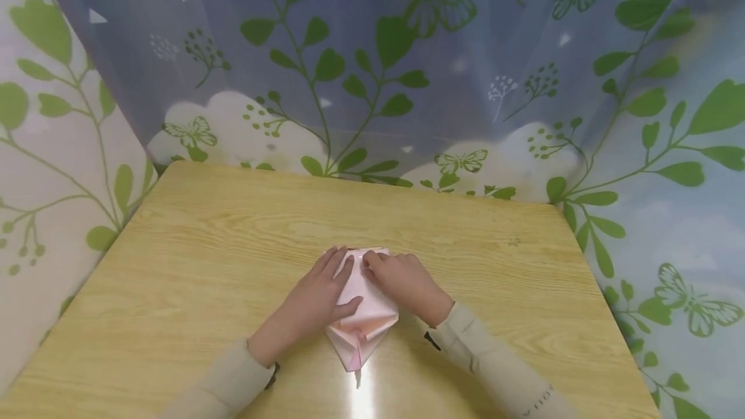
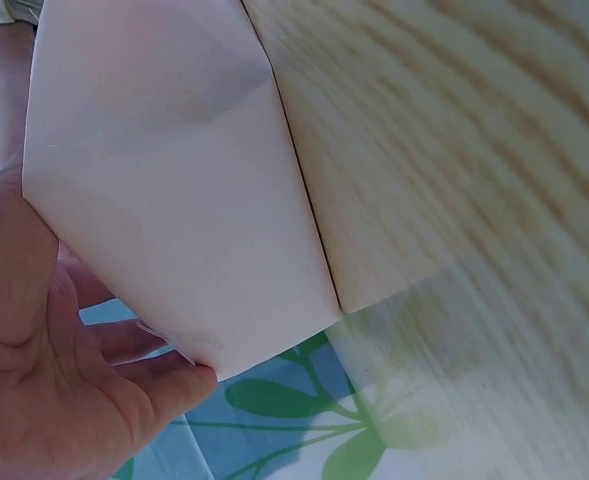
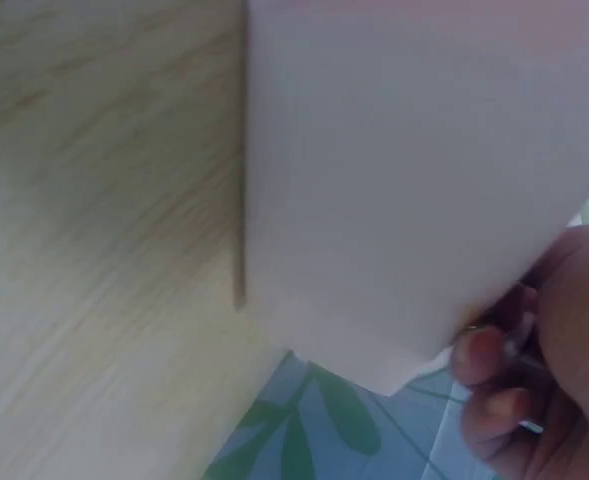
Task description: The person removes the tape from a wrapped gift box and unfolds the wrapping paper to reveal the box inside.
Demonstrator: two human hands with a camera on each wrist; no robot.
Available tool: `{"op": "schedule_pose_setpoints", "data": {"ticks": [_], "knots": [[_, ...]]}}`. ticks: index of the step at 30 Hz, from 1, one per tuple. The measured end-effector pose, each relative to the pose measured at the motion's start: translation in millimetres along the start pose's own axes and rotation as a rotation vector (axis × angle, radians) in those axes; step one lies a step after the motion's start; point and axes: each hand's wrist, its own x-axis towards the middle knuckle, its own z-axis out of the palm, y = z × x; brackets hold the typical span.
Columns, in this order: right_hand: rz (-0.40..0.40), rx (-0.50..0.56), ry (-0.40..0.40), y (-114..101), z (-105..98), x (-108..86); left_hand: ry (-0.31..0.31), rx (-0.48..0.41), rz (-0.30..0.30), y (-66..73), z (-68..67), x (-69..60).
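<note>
The folded paper [image 1: 378,307] lies on the worktop [image 1: 495,244], between the two hands. It is pale pink and smooth, with straight creases; its near end shows layered flaps and narrows to a point. The left hand [image 1: 317,293] rests on it with extended fingers, while the right hand [image 1: 409,284] pinches its right edge. The worktop has yellowish wood grain.

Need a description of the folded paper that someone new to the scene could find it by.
Find the yellow wood-grain table with the leaf-print fabric behind it. Look near its middle, where the left hand and right hand meet. The folded paper lies under their fingers: pale pink, creased, narrowing to a point toward the person, unlike the plain wood around it.
</note>
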Motion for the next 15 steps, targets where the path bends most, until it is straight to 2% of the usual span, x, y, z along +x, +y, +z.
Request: {"op": "schedule_pose_setpoints", "data": {"ticks": [3, 5, 7, 15], "knots": [[-0.040, -0.060, 0.002, -0.9, -0.6, -0.3, 0.005, 0.000, 0.001, -0.4, 0.1, 0.5], [-0.044, -0.054, 0.006, -1.0, -0.2, -0.1, 0.004, -0.003, -0.001, -0.5, -0.4, 0.8], [-0.022, -0.006, 0.007, -0.8, 1.2, 0.6, 0.001, -0.012, -0.006, -0.5, -1.3, 0.5], [0.136, 0.292, -0.048, 0.5, 1.6, 6.5, -0.009, -0.026, -0.010, 0.0, -1.4, -0.8]]}}
